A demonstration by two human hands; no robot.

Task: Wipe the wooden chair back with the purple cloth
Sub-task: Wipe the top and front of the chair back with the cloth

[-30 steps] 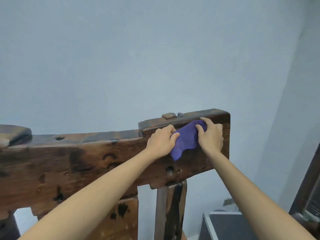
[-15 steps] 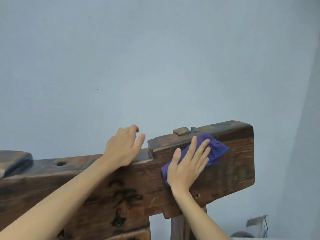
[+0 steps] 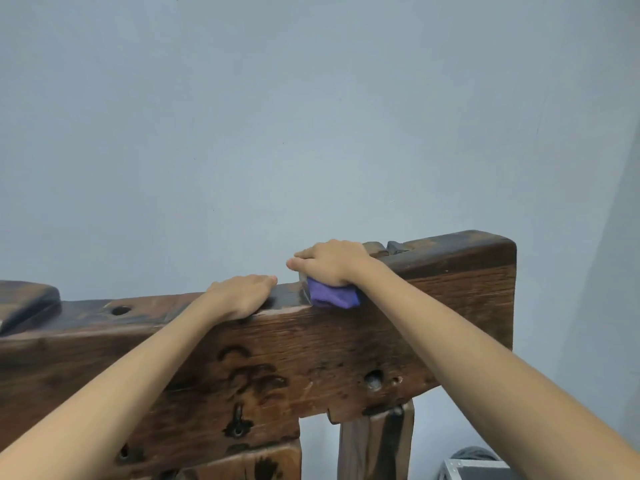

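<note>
The purple cloth (image 3: pixel 333 296) sat bunched on the top edge of the wooden chair back (image 3: pixel 311 355), at the step where the lower top surface rises to the higher right-hand section. Only a small wad of it showed, poking out near-side under our right hand (image 3: pixel 334 263). That hand lay over the cloth w/ fingers curled down onto it, thumb side pointing left; grip closed on the cloth, pressing it against the wood. Fingertips reached left past the step, over the far edge of the rail.

Our left hand (image 3: pixel 242 296) rested flat just left of the cloth, palm down on the lower top surface, fingers relaxed and pointing right, holding nothing; its fingertips were near the right hand's but apart from them. Both forearms came in bare from the near bottom corners.

The chair back was a thick dark-brown plank, worn, w/ black stains and several holes: one round hole (image 3: pixel 120 310) on the top surface far left, another on the near face lower right. A dark rounded block (image 3: pixel 26 301) sat at the left end. Below, a wooden post (image 3: pixel 375 445) ran down under the right part. Behind it all, a plain pale blue-grey wall (image 3: pixel 311 116). At bottom right a grey case w/ metal edging (image 3: pixel 474 469) was partly in view.
</note>
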